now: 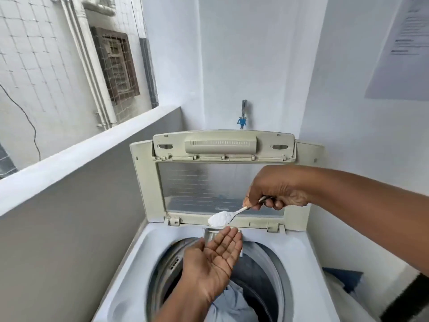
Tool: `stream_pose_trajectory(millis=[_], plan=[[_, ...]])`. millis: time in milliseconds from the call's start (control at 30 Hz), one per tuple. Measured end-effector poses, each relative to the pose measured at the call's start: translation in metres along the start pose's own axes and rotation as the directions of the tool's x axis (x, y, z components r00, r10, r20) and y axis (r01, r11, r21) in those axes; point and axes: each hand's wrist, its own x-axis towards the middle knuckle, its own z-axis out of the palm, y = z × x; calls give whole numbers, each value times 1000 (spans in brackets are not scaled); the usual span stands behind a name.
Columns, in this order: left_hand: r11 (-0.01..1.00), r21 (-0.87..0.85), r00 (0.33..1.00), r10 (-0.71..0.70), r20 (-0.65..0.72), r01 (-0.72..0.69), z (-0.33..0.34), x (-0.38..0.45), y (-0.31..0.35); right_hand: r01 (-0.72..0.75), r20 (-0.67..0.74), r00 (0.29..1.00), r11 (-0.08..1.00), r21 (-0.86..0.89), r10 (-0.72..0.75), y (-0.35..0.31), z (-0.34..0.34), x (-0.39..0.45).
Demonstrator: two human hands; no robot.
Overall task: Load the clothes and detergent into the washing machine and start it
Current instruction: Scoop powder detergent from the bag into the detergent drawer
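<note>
A white top-loading washing machine [139, 263] stands below me with its lid [148, 182] propped upright. Pale blue clothes [232, 303] lie inside the drum [274, 270]. My right hand [276, 189] pinches the handle of a metal spoon [234, 213] heaped with white detergent powder [219, 219]. The spoon hovers over the small detergent tray [210, 233] at the drum's rear edge. My left hand [213, 261] is held flat, palm up, just under the spoon and holds nothing.
A low grey parapet wall [81, 182] runs close along the machine's left side. On the back wall above the lid is a tap [243, 112]. White and blue cloth [343, 280] lies at the machine's right. A printed sheet [404, 43] hangs at upper right.
</note>
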Motion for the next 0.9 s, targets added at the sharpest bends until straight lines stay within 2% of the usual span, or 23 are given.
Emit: stream_pose_trajectory(millis=[233,433,600,900], plan=[[994,4,978,-107,-177,110,-50,89,-19,-133,-93,985,980,149,148,91,18,69],[977,101,930,-145,-338,189,-87,143,-20,-201,-144,961,953,228,237,124,57,137],[966,166,911,-121,-394,200,-100,176,-10,-226,-195,939,936,270,284,129,89,188],[964,140,894,-146,-424,224,-114,206,-1,-181,-318,907,938,295,275,136,124,227]])
